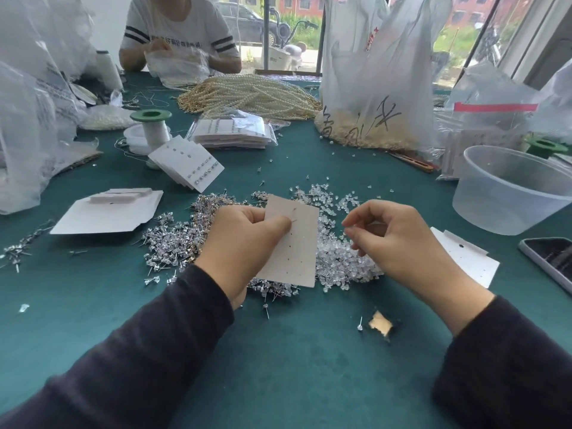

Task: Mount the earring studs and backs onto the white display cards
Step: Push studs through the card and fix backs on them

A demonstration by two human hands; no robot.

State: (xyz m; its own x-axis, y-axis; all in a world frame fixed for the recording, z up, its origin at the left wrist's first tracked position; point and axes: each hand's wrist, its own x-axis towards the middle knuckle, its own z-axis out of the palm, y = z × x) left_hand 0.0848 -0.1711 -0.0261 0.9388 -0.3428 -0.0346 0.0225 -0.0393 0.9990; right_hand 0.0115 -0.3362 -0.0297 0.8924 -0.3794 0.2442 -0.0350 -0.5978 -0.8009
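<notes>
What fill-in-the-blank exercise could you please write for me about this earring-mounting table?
1. The left hand grips the display card by its ____ side.
2. The clear earring backs lie to the ____ of the metal studs.
3. The thread spool has a ____ top.
Missing words: left; right; green.
</notes>
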